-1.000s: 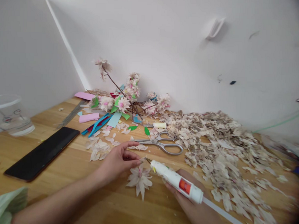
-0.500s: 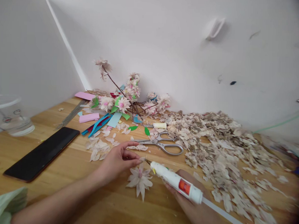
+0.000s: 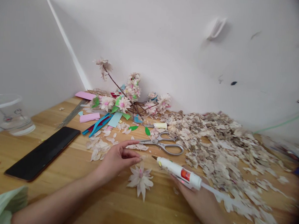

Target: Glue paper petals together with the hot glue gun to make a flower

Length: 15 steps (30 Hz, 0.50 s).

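A pale pink-centred paper flower (image 3: 140, 181) lies flat on the wooden worktop (image 3: 71, 164), between the two hands. The left hand (image 3: 117, 158) hovers just above and beside it, grip narrow, thumb and fingers nearly pinched on a small petal scrap. The right hand (image 3: 194, 195) has its grip closed around a white glue gun (image 3: 179, 172), nozzle aimed toward the left fingertips. Silver scissors (image 3: 163, 143) lie beyond, beside a heap of beige paper scraps (image 3: 224, 144).
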Each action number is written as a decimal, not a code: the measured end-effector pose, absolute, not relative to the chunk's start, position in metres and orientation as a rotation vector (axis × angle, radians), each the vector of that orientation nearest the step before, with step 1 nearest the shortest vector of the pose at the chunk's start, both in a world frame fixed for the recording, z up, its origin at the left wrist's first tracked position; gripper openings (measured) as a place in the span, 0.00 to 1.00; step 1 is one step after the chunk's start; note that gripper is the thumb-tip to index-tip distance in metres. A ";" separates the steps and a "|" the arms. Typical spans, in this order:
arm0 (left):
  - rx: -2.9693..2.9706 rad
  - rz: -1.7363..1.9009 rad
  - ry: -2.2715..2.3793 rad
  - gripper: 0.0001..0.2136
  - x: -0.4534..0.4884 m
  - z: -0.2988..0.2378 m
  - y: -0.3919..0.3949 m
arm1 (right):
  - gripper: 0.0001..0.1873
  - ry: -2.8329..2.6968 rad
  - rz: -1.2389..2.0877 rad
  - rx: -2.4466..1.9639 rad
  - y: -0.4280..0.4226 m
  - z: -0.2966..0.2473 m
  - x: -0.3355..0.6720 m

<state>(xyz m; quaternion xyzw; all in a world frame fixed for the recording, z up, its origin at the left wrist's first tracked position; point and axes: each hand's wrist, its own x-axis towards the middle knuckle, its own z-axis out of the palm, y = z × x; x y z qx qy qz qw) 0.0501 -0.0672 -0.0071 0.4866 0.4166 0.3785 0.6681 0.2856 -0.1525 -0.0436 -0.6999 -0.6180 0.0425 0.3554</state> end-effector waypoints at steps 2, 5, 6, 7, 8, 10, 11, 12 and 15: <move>1.100 0.864 0.956 0.32 0.049 -0.006 -0.066 | 0.13 -1.515 0.173 -1.930 -0.147 -0.045 0.296; 1.107 0.890 0.985 0.33 0.048 -0.006 -0.064 | 0.17 -1.432 0.231 -2.101 -0.138 -0.050 0.311; 1.114 0.898 0.990 0.34 0.047 -0.006 -0.064 | 0.18 -1.426 0.250 -2.131 -0.135 -0.052 0.314; 1.123 0.906 0.993 0.35 0.047 -0.007 -0.064 | 0.19 -1.428 0.274 -2.144 -0.132 -0.054 0.317; 1.132 0.915 0.995 0.35 0.046 -0.007 -0.064 | 0.20 -1.435 0.307 -2.143 -0.129 -0.055 0.319; 1.142 0.942 0.992 0.34 0.046 -0.008 -0.065 | 0.22 -1.464 0.380 -2.122 -0.126 -0.055 0.320; 1.141 0.961 0.987 0.34 0.046 -0.008 -0.065 | 0.23 -1.495 0.408 -2.108 -0.125 -0.054 0.320; 1.138 0.980 0.977 0.33 0.045 -0.008 -0.066 | 0.23 -1.543 0.424 -2.091 -0.126 -0.051 0.321; 1.125 1.026 0.955 0.31 0.044 -0.009 -0.067 | 0.24 -1.721 0.372 -2.083 -0.137 -0.038 0.328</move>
